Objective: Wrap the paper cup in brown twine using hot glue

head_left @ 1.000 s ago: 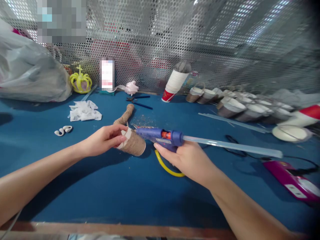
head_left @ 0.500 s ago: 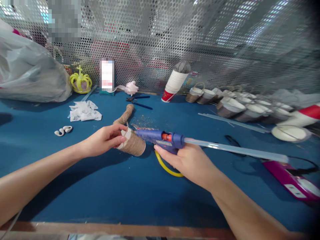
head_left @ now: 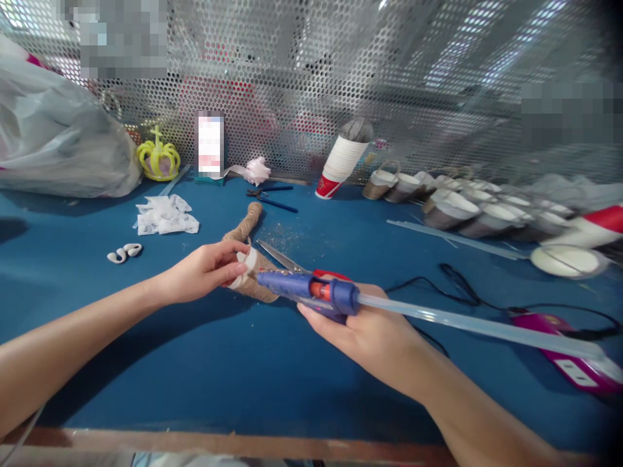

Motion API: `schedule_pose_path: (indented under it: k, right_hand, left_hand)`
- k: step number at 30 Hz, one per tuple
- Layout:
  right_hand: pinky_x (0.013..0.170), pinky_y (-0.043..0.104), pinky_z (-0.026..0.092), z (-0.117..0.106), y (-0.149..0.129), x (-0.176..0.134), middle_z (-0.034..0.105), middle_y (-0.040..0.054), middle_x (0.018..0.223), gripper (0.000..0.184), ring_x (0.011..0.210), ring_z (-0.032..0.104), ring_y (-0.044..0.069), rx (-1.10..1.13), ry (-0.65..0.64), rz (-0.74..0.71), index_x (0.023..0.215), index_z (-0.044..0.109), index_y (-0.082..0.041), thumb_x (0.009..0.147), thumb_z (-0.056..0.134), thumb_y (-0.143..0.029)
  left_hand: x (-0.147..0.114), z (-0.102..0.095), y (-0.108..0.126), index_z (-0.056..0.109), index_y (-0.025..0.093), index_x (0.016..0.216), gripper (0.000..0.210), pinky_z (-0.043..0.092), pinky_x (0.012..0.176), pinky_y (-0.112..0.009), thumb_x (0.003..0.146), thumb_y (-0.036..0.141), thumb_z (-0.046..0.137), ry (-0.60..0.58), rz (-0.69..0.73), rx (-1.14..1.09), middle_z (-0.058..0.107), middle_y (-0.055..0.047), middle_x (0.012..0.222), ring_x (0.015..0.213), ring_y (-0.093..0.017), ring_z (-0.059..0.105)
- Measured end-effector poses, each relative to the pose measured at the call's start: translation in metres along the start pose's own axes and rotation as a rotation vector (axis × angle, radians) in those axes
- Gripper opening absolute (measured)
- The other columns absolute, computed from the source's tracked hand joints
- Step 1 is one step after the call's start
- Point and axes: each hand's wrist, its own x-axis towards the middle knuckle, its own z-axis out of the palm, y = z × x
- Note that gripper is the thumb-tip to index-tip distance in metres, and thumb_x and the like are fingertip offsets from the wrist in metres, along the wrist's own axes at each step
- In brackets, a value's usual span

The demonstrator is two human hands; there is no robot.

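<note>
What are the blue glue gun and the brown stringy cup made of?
The blue glue gun looks like hard plastic: smooth, slightly shiny, with moulded edges. The brown twine-wrapped cup has a rough, dull covering, maybe jute, since stringy texture shows; its dull white rim might be paper.

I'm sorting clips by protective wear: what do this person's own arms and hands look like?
The left forearm and right forearm are bare as far as they show, with nothing worn at the wrists. The left hand and right hand are ungloved. Some fingers are hidden, so I can't rule out rings.
</note>
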Motion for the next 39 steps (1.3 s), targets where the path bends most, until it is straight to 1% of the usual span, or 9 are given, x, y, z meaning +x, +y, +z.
schedule_pose_path:
  k: [3, 7, 10, 17, 22, 25, 32, 35, 39]
  right_hand:
    - [0.053, 0.025, 0.048, 0.004, 0.003, -0.003, 0.066, 0.0007, 0.069, 0.006, 0.059, 0.061, 0.016, -0.012, -0.023, -0.007, 0.07, 0.058, -0.021, 0.075, 0.054, -0.023]
    - [0.057, 0.026, 0.049, 0.007, 0.006, -0.005, 0.065, -0.0001, 0.068, 0.008, 0.06, 0.06, 0.015, 0.007, -0.088, -0.021, 0.072, 0.057, -0.021, 0.078, 0.054, -0.025]
    - [0.061, 0.026, 0.049, 0.006, 0.004, -0.005, 0.065, -0.0005, 0.067, 0.008, 0.061, 0.06, 0.014, 0.018, -0.098, -0.034, 0.071, 0.057, -0.021, 0.078, 0.054, -0.023]
    - [0.054, 0.025, 0.048, 0.001, 0.0, -0.005, 0.065, 0.0003, 0.067, 0.01, 0.06, 0.06, 0.015, -0.003, -0.026, -0.019, 0.069, 0.056, -0.021, 0.078, 0.053, -0.023]
    - [0.054, 0.024, 0.046, 0.006, -0.001, -0.005, 0.061, -0.0009, 0.063, 0.01, 0.059, 0.059, 0.014, -0.024, -0.058, -0.101, 0.068, 0.053, -0.021, 0.077, 0.053, -0.018]
    - [0.055, 0.024, 0.046, 0.006, -0.002, -0.005, 0.061, 0.0, 0.064, 0.011, 0.059, 0.059, 0.014, -0.051, -0.047, -0.108, 0.067, 0.052, -0.02, 0.077, 0.052, -0.016]
    - [0.05, 0.024, 0.047, -0.001, 0.0, -0.002, 0.061, -0.0019, 0.058, 0.013, 0.051, 0.057, 0.013, -0.009, 0.02, -0.002, 0.064, 0.054, -0.021, 0.077, 0.053, -0.024]
    - [0.051, 0.025, 0.047, -0.002, 0.002, 0.001, 0.061, -0.0012, 0.058, 0.014, 0.05, 0.056, 0.014, -0.008, 0.037, -0.018, 0.063, 0.054, -0.022, 0.076, 0.052, -0.023]
    - [0.054, 0.026, 0.049, -0.004, 0.003, 0.004, 0.064, 0.0006, 0.061, 0.014, 0.053, 0.059, 0.015, -0.03, -0.005, -0.041, 0.068, 0.06, -0.023, 0.077, 0.05, -0.02]
  left_hand:
    - [0.0, 0.0, -0.002, 0.048, 0.01, 0.111, 0.036, 0.038, 0.052, -0.019, 0.083, 0.032, 0.047, 0.006, 0.006, 0.025, 0.052, 0.0, 0.072, 0.057, -0.008, 0.043]
    - [0.001, -0.001, -0.003, 0.048, 0.011, 0.112, 0.036, 0.04, 0.053, -0.021, 0.083, 0.032, 0.047, 0.0, -0.003, 0.019, 0.055, -0.001, 0.075, 0.059, -0.009, 0.047]
    - [0.0, -0.001, -0.003, 0.047, 0.011, 0.112, 0.036, 0.041, 0.055, -0.022, 0.083, 0.033, 0.046, 0.0, -0.007, 0.013, 0.056, -0.002, 0.077, 0.06, -0.01, 0.048]
    - [0.001, -0.001, -0.003, 0.048, 0.011, 0.111, 0.036, 0.038, 0.051, -0.02, 0.083, 0.033, 0.046, 0.005, 0.019, 0.044, 0.054, -0.001, 0.073, 0.057, -0.009, 0.044]
    - [0.002, 0.0, -0.003, 0.048, 0.011, 0.111, 0.035, 0.038, 0.051, -0.02, 0.083, 0.032, 0.046, 0.005, 0.012, 0.03, 0.05, 0.001, 0.069, 0.056, -0.009, 0.043]
    - [0.001, 0.0, -0.002, 0.048, 0.01, 0.11, 0.035, 0.037, 0.051, -0.02, 0.083, 0.032, 0.046, 0.007, 0.016, 0.029, 0.048, 0.002, 0.068, 0.056, -0.008, 0.042]
    - [0.001, 0.0, -0.001, 0.049, 0.01, 0.11, 0.035, 0.037, 0.05, -0.019, 0.083, 0.032, 0.047, -0.004, 0.009, 0.012, 0.051, 0.0, 0.07, 0.055, -0.008, 0.042]
    - [0.0, 0.0, -0.001, 0.048, 0.01, 0.111, 0.036, 0.038, 0.051, -0.019, 0.083, 0.032, 0.047, -0.012, 0.003, -0.001, 0.054, -0.002, 0.075, 0.058, -0.009, 0.044]
    - [0.0, 0.0, -0.001, 0.048, 0.011, 0.111, 0.035, 0.039, 0.052, -0.02, 0.083, 0.032, 0.047, -0.018, 0.001, -0.008, 0.053, -0.002, 0.076, 0.059, -0.009, 0.045]
